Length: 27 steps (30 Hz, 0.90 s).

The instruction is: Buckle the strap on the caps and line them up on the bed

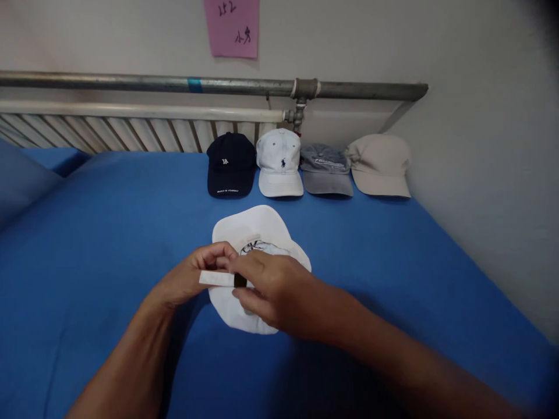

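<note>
A white cap [257,222] with dark lettering inside lies over the blue sheet in the middle of the view, its brim pointing away from me. Its white strap [213,279] sticks out to the left, and a dark buckle or slider [240,280] sits on it. My left hand [196,269] is closed at the cap's left edge, fingers curled behind the strap. My right hand [279,291] pinches the strap at the dark piece with thumb and fingers. It covers much of the cap's right side, and the exact grip of the left fingertips is partly hidden.
Along the back stand a navy cap [231,166], a pale cap [279,163], a grey cap [326,170] and a beige cap [381,164], side by side. Behind them are a white radiator [144,135] and a metal pipe [244,87]. A wall [489,174] bounds the right.
</note>
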Available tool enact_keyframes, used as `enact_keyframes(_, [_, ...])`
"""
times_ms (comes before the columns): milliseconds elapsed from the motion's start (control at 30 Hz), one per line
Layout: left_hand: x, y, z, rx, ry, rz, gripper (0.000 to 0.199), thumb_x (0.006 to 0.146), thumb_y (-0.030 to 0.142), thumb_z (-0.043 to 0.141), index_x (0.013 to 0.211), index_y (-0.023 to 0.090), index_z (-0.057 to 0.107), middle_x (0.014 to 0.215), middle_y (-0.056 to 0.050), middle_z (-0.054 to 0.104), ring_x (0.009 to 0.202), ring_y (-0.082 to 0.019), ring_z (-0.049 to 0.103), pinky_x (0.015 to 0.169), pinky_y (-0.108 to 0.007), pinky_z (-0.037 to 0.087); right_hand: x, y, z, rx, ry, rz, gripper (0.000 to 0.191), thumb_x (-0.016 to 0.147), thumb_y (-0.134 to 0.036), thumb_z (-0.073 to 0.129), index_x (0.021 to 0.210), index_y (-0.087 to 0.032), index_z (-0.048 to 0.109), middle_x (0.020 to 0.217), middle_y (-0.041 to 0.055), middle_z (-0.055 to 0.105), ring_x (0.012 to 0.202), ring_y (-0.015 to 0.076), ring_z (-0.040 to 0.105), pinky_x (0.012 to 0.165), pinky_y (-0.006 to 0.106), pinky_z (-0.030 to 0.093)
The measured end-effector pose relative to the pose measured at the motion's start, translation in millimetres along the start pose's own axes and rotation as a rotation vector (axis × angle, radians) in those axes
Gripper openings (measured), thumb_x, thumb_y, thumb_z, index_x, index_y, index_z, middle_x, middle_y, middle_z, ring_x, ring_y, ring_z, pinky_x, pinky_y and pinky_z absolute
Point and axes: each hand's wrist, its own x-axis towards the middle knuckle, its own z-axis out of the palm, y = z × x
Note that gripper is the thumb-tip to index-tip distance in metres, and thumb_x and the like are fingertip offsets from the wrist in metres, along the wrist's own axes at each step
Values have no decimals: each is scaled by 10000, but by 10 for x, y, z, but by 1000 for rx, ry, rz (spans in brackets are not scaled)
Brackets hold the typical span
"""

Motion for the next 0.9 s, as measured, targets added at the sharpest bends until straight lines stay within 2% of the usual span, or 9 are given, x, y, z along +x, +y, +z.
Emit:
enact_keyframes(200, [15,20,-74,-20,31,31,289,814,436,655,806,149,615,690,7,582,599,-95,492,553,-197,377,62,108,-81,108,-24,-20,262,841,-156,575,1092,-213,619,960,40,661,861,167,589,762,294,425])
enact_keyframes(267, [14,9,-101,-16,14,47,369,834,518,597,792,151,596,689,-2,571,603,-106,487,543,-207,373,74,120,-109,137,-60,-10,246,832,-139,572,1059,-210,635,951,36,664,858,164,589,763,290,424])
enact_keyframes(333, [6,-3,-119,-1,-30,44,394,804,544,623,793,154,571,677,5,548,584,-98,453,520,-202,344,85,133,-118,167,-94,1,230,822,-133,577,1030,-200,647,939,35,668,852,161,589,759,284,422])
enact_keyframes(433, [-7,1,-118,15,-106,2,358,726,433,747,802,159,529,671,32,508,582,-77,412,519,-187,310,99,150,-112,198,-113,24,232,806,-128,584,1018,-192,651,938,33,676,856,162,591,759,282,418])
enact_keyframes(500, [-10,22,-98,18,-134,-24,346,719,377,766,827,163,516,708,32,513,624,-80,436,553,-188,332,102,151,-105,209,-118,47,231,801,-129,583,1014,-192,648,946,31,683,850,161,592,745,278,416])
enact_keyframes(600, [-3,52,-62,64,-148,-36,313,741,332,753,874,170,521,764,29,525,687,-91,466,608,-201,369,91,130,-101,230,-130,78,252,804,-141,574,1043,-198,628,964,29,685,821,153,593,695,260,412])
enact_keyframes(733, [3,59,-47,212,-172,-24,219,789,325,705,832,165,563,742,33,495,686,-94,442,621,-209,370,74,92,-116,230,-153,88,246,795,-124,554,1020,-202,617,882,7,671,725,126,571,636,240,393])
enact_keyframes(900, [-12,72,-35,259,-219,8,124,824,299,650,838,176,656,756,15,536,714,-116,479,667,-232,392,87,141,-139,348,-160,124,263,768,-126,579,1017,-205,616,902,2,654,791,130,576,697,253,425])
